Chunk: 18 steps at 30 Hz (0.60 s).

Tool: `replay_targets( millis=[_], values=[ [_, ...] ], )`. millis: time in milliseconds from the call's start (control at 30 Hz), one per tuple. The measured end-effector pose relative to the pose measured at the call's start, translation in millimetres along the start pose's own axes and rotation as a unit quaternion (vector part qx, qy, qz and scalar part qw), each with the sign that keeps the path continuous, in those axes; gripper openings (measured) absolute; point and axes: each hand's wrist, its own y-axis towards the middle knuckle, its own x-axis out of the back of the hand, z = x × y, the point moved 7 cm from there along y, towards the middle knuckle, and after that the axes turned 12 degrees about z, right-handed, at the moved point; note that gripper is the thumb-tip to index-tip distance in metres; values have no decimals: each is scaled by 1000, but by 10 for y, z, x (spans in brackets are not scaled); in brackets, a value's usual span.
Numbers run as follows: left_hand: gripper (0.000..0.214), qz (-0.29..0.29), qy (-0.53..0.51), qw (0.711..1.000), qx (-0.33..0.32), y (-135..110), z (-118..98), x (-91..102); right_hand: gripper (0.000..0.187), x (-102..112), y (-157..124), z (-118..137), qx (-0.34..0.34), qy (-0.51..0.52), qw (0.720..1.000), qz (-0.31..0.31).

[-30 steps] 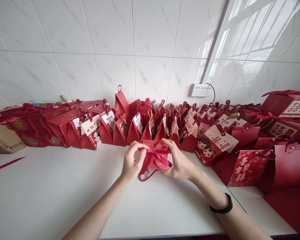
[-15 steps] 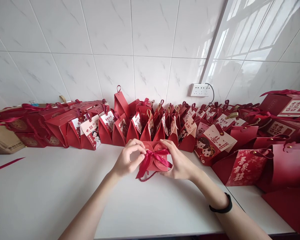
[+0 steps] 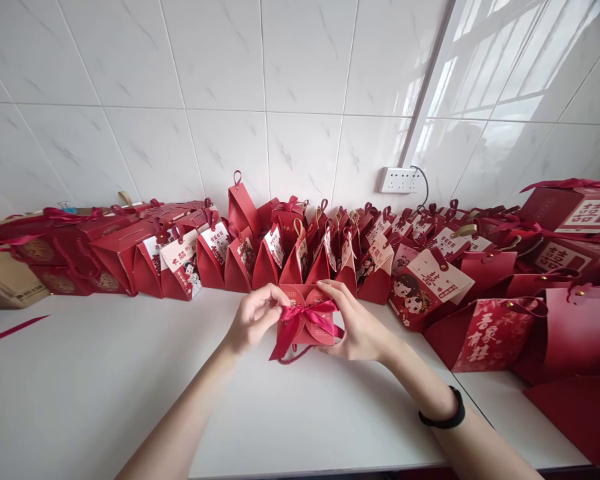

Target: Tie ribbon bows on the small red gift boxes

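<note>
A small red gift box (image 3: 314, 330) stands on the white table (image 3: 105, 380) in front of me, tied with a pink-red satin ribbon (image 3: 300, 319). My left hand (image 3: 253, 320) pinches the ribbon's left loop at the top of the box. On the other side, my right hand (image 3: 357, 323) wraps the box and its fingertips pinch the bow's right loop. A red cord handle (image 3: 291, 357) trails from under the box toward me. A black band (image 3: 443, 417) circles my right wrist.
Many red gift boxes and bags (image 3: 300, 250) line the tiled wall from left to right. Larger red bags (image 3: 495, 333) crowd the right side. A brown paper bag (image 3: 5, 280) and a loose red ribbon strip (image 3: 13, 330) lie at the left. A wall socket (image 3: 400, 180) sits above.
My left hand has shifted slightly left, drawing the ribbon loop out. The bow has tightened on the box. My right hand has barely moved.
</note>
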Motion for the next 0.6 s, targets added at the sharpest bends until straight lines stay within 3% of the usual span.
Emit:
replay_targets(
  millis=[100, 300, 600],
  values=[
    [14, 0, 4, 1000, 13, 3, -4, -13, 94, 0, 0, 4, 1, -2, 1000, 0],
    [14, -16, 134, 991, 22, 18, 6, -11, 93, -4, 2, 7, 1, 1, 1000, 2],
    [18, -23, 125, 990, 55, 30, 20, 13, 95, -16, -6, 2, 4, -11, 1000, 5]
  ],
)
